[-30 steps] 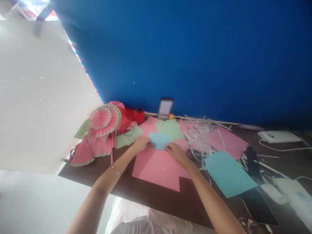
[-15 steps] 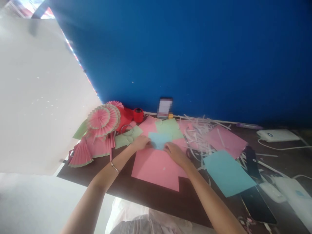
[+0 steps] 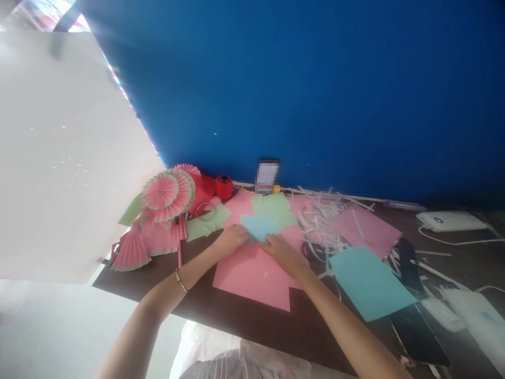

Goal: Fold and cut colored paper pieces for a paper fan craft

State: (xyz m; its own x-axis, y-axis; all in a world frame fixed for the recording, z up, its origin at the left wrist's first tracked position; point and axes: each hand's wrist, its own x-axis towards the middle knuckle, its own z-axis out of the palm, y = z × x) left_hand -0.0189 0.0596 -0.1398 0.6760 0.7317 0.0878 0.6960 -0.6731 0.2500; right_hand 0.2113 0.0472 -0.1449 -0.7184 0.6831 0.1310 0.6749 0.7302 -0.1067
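Observation:
A small light blue sheet of paper (image 3: 260, 225) lies over pink and green sheets at the middle of the table. My left hand (image 3: 233, 240) is at its near left corner, fingers closed together on the edge. On the near side, my right hand (image 3: 279, 250) has its fingers bent and pinched at the paper's lower edge. The two hands are close together, and the fingertips are partly blurred. Beneath them a large pink sheet (image 3: 252, 279) reaches toward the table's front edge. A pale green sheet (image 3: 272, 205) lies just beyond the blue paper.
Pleated pink paper fans (image 3: 160, 195) stand at the left, beside a red tape roll (image 3: 224, 187). White paper strips (image 3: 321, 216) are heaped right of centre. A larger blue sheet (image 3: 369, 281), a phone (image 3: 420, 334) and a white cabled device (image 3: 452, 220) lie farther right.
My right hand has moved left along the near edge of the blue paper, toward my left hand. My left hand has shifted slightly nearer and to the right.

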